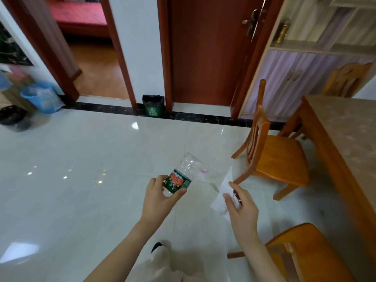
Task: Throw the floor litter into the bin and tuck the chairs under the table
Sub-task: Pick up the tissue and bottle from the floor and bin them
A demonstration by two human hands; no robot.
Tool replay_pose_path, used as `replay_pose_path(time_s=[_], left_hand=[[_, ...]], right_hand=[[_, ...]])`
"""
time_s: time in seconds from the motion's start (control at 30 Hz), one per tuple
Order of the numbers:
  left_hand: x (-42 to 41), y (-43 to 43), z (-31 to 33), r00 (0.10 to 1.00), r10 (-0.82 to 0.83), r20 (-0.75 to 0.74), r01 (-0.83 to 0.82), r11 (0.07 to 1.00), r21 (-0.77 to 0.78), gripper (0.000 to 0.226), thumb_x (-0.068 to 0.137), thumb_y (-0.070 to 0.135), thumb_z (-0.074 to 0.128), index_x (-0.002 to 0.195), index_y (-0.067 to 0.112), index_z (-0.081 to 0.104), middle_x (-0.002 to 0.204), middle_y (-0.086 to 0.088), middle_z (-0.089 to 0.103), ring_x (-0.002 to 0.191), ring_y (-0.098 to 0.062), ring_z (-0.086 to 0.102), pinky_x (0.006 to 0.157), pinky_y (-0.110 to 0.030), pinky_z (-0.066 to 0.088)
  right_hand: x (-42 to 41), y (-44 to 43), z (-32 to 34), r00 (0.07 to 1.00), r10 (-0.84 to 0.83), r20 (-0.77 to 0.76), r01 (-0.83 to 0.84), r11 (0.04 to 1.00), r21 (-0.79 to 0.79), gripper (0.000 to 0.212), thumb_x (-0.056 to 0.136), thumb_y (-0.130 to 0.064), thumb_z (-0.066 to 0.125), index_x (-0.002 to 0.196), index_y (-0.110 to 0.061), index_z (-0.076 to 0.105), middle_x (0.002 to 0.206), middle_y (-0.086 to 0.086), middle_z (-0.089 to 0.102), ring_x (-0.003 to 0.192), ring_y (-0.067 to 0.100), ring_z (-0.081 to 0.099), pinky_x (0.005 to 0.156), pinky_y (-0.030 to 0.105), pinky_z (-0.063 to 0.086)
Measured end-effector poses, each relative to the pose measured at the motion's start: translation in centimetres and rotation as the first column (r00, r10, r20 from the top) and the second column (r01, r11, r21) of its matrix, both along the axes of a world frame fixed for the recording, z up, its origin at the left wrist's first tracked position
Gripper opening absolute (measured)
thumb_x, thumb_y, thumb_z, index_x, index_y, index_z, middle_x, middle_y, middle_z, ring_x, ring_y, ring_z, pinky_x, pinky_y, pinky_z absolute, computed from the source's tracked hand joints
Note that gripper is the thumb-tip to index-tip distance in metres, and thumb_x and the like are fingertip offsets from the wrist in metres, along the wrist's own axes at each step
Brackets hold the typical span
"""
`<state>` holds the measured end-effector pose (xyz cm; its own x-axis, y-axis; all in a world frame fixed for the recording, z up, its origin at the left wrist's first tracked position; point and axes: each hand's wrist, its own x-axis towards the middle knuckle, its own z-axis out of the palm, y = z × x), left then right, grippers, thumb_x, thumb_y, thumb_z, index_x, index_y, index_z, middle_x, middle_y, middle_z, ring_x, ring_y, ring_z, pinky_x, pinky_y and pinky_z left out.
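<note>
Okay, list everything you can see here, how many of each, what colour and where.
bottle: one, clear with green and red label, in the left hand
paper: one, white, in the right hand
bin: one, green with black liner, by the far wall
bucket: one, blue, far left
chairs: three, orange wood, two out from the table, one at its far end
table: one, orange wood, pale top, right side
cabinet: one, lilac, behind the table
door: one, red-brown, shut, beside the bin
left hand: one, grips the bottle
right hand: one, pinches the paper
</note>
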<state>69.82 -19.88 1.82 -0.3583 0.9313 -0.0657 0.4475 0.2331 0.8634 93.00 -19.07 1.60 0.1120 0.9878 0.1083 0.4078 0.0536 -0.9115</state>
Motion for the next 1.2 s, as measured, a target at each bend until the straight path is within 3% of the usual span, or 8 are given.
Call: replay_pose_path(time_s=[0.2, 0.33, 0.47, 0.67, 0.97, 1.2], left_hand=[[-1.8, 0.5, 0.0, 0.998, 0.057, -0.006, -0.057, 0.998, -0.001, 0.048, 0.067, 0.055, 0.075, 0.104, 0.034, 0.054, 0.100, 0.010, 0.048, 0.094, -0.007, 0.050, 0.078, -0.025, 0.045], [-4.3, 2.0, -0.3, 0.994, 0.108, -0.005, -0.108, 0.994, -0.022, 0.051, 0.066, 0.058, 0.073, 0.105, 0.033, 0.054, 0.100, 0.011, 0.048, 0.094, -0.007, 0.050, 0.078, -0.024, 0.044], [-7.9, 5.3, -1.2, 0.989, 0.147, -0.009, -0.147, 0.989, -0.026, 0.052, 0.065, 0.059, 0.071, 0.106, 0.032, 0.054, 0.100, 0.010, 0.048, 0.095, -0.007, 0.049, 0.076, -0.022, 0.042], [-15.4, 14.9, -2.3, 0.981, 0.194, 0.019, -0.193, 0.981, -0.019, 0.046, 0.068, 0.053, 0.076, 0.103, 0.034, 0.053, 0.100, 0.013, 0.048, 0.094, -0.005, 0.050, 0.072, -0.019, 0.040], [-27.4, 30.2, 0.0, 0.973, 0.230, -0.001, -0.230, 0.973, 0.018, 0.046, 0.067, 0.055, 0.074, 0.102, 0.035, 0.053, 0.099, 0.013, 0.049, 0.095, -0.005, 0.050, 0.075, -0.021, 0.042], [-31.4, 43.0, -3.0, 0.956, 0.282, 0.077, -0.276, 0.958, -0.076, 0.042, 0.069, 0.049, 0.078, 0.100, 0.036, 0.054, 0.101, 0.012, 0.050, 0.096, -0.008, 0.053, 0.075, -0.024, 0.043]], right_hand=[[-2.1, 2.4, 0.3, 0.998, 0.065, -0.015, -0.065, 0.998, 0.005, 0.031, 0.090, -0.025, 0.064, 0.121, -0.028, 0.060, 0.113, -0.023, 0.059, 0.108, -0.005, 0.056, 0.088, 0.004, 0.042], [-4.8, 5.6, -0.1, 0.993, 0.117, 0.002, -0.117, 0.993, 0.003, 0.030, 0.091, -0.020, 0.065, 0.120, -0.028, 0.061, 0.114, -0.026, 0.058, 0.110, -0.007, 0.054, 0.092, 0.010, 0.044], [-8.9, 10.1, -0.8, 0.987, 0.159, -0.002, -0.159, 0.987, 0.008, 0.028, 0.090, -0.015, 0.067, 0.117, -0.022, 0.064, 0.111, -0.017, 0.062, 0.111, 0.002, 0.057, 0.094, 0.022, 0.047], [-17.0, 20.2, -1.2, 0.979, 0.202, 0.010, -0.202, 0.979, 0.023, 0.029, 0.090, -0.012, 0.067, 0.117, -0.022, 0.065, 0.107, -0.018, 0.061, 0.101, -0.006, 0.055, 0.084, 0.005, 0.040], [-28.0, 36.1, 0.1, 0.964, 0.265, 0.031, -0.267, 0.961, 0.068, 0.030, 0.089, -0.012, 0.068, 0.119, -0.019, 0.065, 0.107, -0.014, 0.064, 0.102, 0.004, 0.059, 0.086, 0.018, 0.048], [-32.0, 50.0, -1.8, 0.958, 0.284, 0.031, -0.286, 0.957, 0.055, 0.031, 0.088, -0.012, 0.068, 0.118, -0.018, 0.064, 0.108, -0.009, 0.066, 0.101, 0.003, 0.060, 0.084, 0.016, 0.051]])
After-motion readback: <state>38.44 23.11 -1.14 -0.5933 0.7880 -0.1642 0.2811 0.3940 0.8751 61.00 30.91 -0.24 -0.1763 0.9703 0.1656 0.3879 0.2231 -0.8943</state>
